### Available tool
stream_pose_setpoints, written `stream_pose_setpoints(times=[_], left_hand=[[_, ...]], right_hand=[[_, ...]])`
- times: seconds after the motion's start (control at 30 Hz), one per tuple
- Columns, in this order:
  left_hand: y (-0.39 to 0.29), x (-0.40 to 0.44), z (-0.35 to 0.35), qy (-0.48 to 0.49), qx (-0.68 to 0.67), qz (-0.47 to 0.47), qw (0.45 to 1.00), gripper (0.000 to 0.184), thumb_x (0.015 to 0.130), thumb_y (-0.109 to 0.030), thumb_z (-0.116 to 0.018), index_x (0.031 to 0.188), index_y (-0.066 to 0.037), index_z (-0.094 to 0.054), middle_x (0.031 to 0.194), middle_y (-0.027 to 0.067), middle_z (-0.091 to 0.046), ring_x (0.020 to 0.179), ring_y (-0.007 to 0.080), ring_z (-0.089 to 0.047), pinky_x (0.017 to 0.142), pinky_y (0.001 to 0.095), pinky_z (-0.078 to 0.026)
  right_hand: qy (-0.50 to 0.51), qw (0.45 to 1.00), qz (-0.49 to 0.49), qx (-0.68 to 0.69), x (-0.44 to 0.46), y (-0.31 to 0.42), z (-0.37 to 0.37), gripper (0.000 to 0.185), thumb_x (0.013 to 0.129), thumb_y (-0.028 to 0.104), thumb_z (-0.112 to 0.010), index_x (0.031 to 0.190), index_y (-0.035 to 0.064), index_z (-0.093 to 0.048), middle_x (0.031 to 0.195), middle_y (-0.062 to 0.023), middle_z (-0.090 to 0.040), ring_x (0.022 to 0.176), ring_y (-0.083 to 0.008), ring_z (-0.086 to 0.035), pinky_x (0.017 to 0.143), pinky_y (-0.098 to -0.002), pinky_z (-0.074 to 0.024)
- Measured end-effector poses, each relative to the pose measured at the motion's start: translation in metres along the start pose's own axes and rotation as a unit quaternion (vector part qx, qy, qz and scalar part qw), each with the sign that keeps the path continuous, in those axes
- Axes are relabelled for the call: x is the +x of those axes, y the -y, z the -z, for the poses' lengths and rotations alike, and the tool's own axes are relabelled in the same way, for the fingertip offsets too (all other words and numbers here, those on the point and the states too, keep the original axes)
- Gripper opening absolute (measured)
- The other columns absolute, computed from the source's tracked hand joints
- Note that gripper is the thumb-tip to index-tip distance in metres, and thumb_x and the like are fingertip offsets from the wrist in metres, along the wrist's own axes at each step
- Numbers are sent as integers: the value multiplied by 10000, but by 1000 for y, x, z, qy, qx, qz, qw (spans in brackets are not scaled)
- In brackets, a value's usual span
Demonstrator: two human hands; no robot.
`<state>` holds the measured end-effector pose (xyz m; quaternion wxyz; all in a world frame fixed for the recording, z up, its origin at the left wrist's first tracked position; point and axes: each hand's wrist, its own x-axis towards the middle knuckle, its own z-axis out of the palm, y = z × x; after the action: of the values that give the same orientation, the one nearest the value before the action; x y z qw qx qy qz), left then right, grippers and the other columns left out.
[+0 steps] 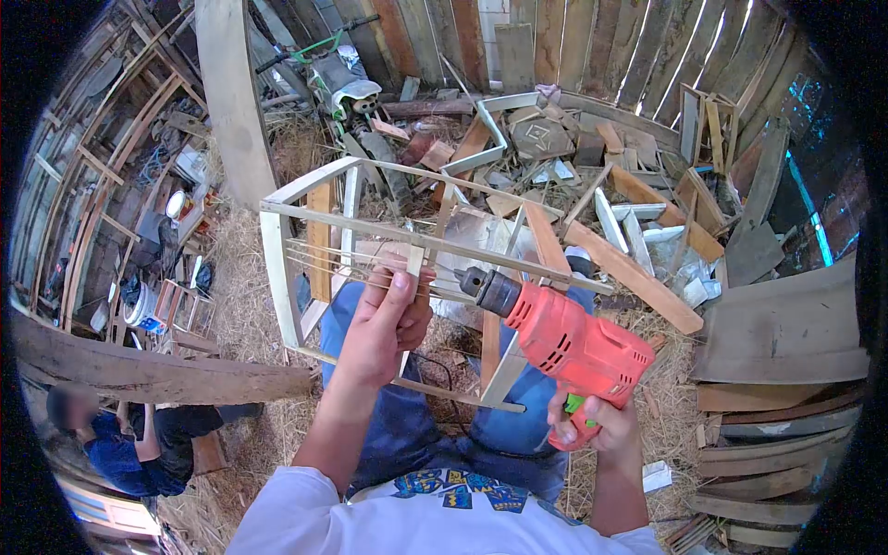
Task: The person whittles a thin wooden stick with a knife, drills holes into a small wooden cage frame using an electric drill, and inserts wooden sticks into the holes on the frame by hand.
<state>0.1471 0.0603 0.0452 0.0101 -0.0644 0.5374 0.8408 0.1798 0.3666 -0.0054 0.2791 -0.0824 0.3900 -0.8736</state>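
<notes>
A red power drill (578, 347) is in my right hand (597, 421), its fingers wrapped round the handle by the green trigger. The drill's black chuck (490, 289) points left, toward my other hand. My left hand (393, 314) pinches a short light wooden strip (416, 261) against the long rail of a wooden frame (282, 268). The frame rests over my knees, tilted. Several thin sticks (333, 264) run inside it from the left end toward my left fingers. The drill bit is too small to make out clearly.
Wood scraps (546, 139) and loose planks (647, 287) lie beyond the frame. A green-framed bicycle (319, 51) stands at the back. Another person (139, 444) sits at lower left, near a white bucket (143, 305). Stacked boards (777, 444) are at right; straw covers the ground.
</notes>
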Motion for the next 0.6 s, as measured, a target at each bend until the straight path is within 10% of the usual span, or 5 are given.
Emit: stream_pose_setpoints(times=[0.3, 0.6], left_hand=[[7, -10, -4, -11, 60, -43, 997, 324, 1073, -357, -471, 1155, -76, -610, 667, -29, -433, 486, 34, -276, 441, 217, -204], [13, -22, -2, -45, 84, -69, 993, 352, 1069, -367, -480, 1150, -55, -621, 644, -36, -440, 508, 36, -293, 474, 221, -215]], right_hand=[[-20, 999, 5, 39, 0, 7, 2, 560, 838, 242, -709, 1234, -96, -505, 826, -214, -645, 507, -175, -558, 458, -300, -459], [-31, 999, 10, -37, -1, 12, -2, 707, 818, 568, -743, 1083, -68, -582, 670, -195, -607, 419, -181, -524, 372, -309, -449]])
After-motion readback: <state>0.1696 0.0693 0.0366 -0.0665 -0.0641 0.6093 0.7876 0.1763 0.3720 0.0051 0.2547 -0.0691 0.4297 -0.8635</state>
